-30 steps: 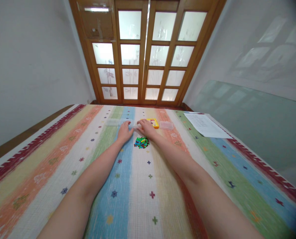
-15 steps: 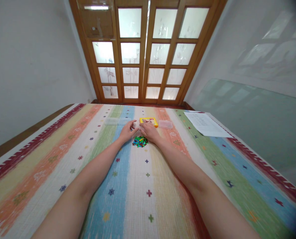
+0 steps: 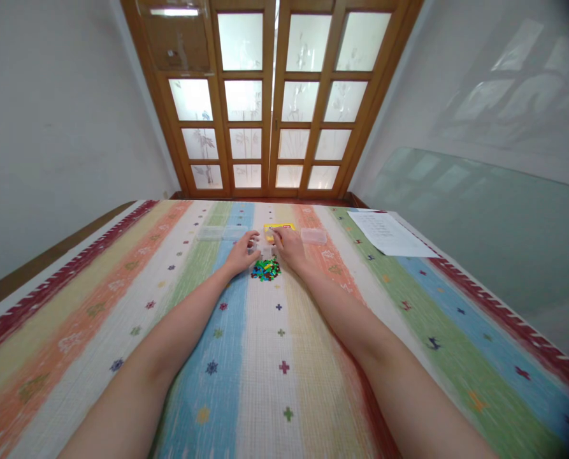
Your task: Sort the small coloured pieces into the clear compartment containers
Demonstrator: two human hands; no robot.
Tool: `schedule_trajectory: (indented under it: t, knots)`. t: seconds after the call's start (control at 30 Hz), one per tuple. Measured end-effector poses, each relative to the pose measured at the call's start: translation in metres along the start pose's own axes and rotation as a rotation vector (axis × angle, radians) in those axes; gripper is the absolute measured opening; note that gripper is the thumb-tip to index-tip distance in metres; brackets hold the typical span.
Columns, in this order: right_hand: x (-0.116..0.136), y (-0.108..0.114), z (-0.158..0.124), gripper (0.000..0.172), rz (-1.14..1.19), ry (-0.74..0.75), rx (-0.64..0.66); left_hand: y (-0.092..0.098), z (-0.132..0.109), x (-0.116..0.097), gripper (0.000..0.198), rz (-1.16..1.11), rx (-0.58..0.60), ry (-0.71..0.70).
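A heap of small green, blue, yellow and dark red pieces point(image 3: 266, 270) lies on the striped cloth, just below both hands. My left hand point(image 3: 241, 254) rests at its upper left, fingers curved and thumb apart, beside a small clear plastic container point(image 3: 267, 251). Whether the fingers touch that container I cannot tell. On the other side, my right hand point(image 3: 290, 248) hovers close above the container with thumb and fingertips drawn together; anything between them is too small to make out. A yellow box point(image 3: 279, 227) sits behind the right hand, partly covered by it.
Clear plastic trays point(image 3: 210, 233) stand left of the hands, and another clear tray point(image 3: 313, 236) stands to the right. A printed sheet of paper point(image 3: 389, 234) lies at the table's right side. The striped tablecloth point(image 3: 265, 357) stretches towards me, under both forearms.
My right hand has lifted slightly and turned, its fingers moving up in front of the yellow box. The left hand stays almost in place. The whole view has shifted slightly.
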State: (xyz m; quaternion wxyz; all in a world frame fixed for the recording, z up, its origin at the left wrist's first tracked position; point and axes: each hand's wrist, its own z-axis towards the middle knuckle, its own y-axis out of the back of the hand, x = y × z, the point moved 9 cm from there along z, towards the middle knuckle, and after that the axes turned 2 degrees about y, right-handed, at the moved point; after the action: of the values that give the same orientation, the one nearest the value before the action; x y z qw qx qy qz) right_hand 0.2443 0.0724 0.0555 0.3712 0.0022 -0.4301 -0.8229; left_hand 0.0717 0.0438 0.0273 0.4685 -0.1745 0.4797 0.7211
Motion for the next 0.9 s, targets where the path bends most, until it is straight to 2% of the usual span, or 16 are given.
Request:
schedule_trajectory:
  t: [0.13,0.23,0.4,0.53,0.6,0.9]
  knots:
    - [-0.013,0.000,0.001,0.031,0.017,-0.074,-0.005,-0.001,-0.001,-0.004,0.049,0.083,0.024,-0.039]
    - [-0.015,0.002,0.001,0.031,0.020,-0.058,0.006,0.005,0.000,0.004,0.043,0.157,-0.030,-0.004]
    - [-0.025,0.001,-0.003,0.034,-0.074,-0.055,0.089,0.018,0.000,0.026,0.050,0.265,-0.136,0.109]
    - [-0.034,-0.006,-0.007,0.055,-0.140,-0.049,0.193,0.015,0.000,0.035,0.061,0.351,-0.101,0.160]
    - [-0.035,-0.009,-0.009,0.058,-0.152,-0.035,0.238,0.012,-0.001,0.036,0.063,0.390,-0.073,0.158]
    - [-0.032,-0.011,-0.006,0.047,-0.229,-0.029,0.233,0.010,-0.003,0.030,0.055,0.490,-0.057,0.180]
